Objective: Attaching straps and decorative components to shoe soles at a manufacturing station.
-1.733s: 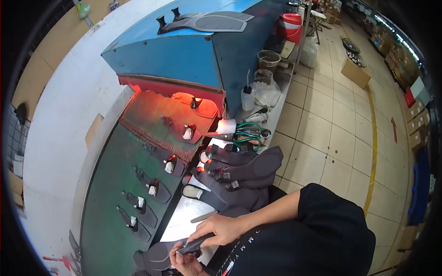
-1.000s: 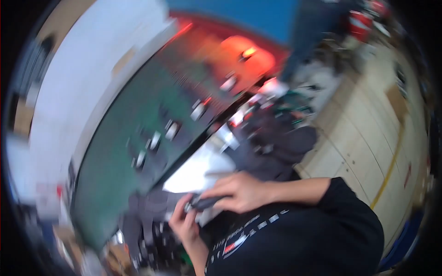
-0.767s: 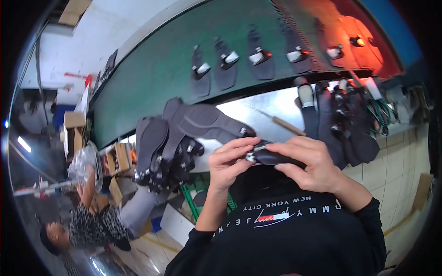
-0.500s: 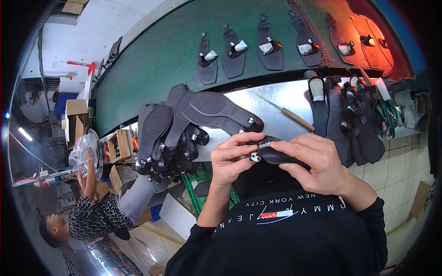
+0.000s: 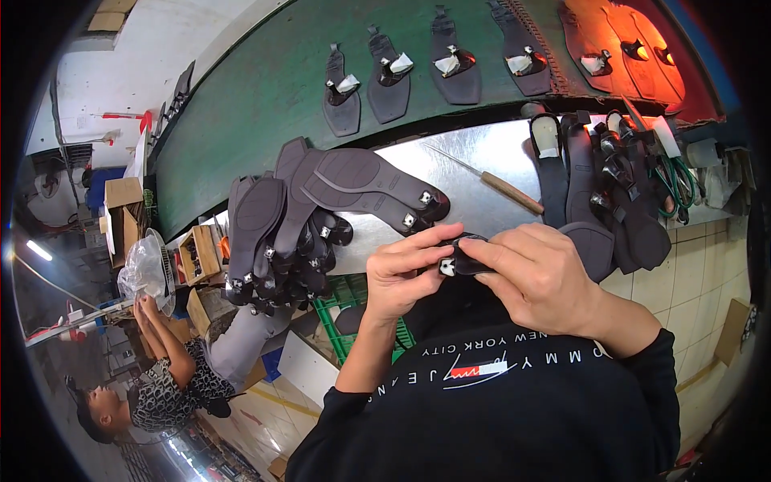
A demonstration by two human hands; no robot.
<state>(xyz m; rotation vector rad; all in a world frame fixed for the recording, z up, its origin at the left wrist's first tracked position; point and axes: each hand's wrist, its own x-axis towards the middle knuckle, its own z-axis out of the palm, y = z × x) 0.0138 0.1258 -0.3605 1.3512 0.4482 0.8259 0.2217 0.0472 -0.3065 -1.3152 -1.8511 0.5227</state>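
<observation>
Close in front of my shirt, I hold a black heeled sole (image 5: 466, 263) with both hands. Its small heel tip, pale on the end, shows beside my left fingertips. My left hand (image 5: 409, 273) is closed on the heel end. On the other side, my right hand (image 5: 534, 277) pinches it with thumb and fingers, hiding much of the sole. Just beyond my left hand lies a pile of dark heeled soles (image 5: 345, 181). A pointed tool with a wooden handle (image 5: 511, 193) rests on the metal tabletop (image 5: 462, 157).
Across the back, a green conveyor belt (image 5: 257, 104) carries several sandals (image 5: 456, 76) with white pads, toward an orange-lit section. More heeled soles (image 5: 578, 177) and a green cord (image 5: 671, 189) are at right. A green crate (image 5: 341, 321) stands below; a co-worker (image 5: 177, 373) is at left.
My right fingers have slid in closer to the left hand and now cover the pale strip seen on the sole. The co-worker's arms have lowered slightly. My view has shifted a little.
</observation>
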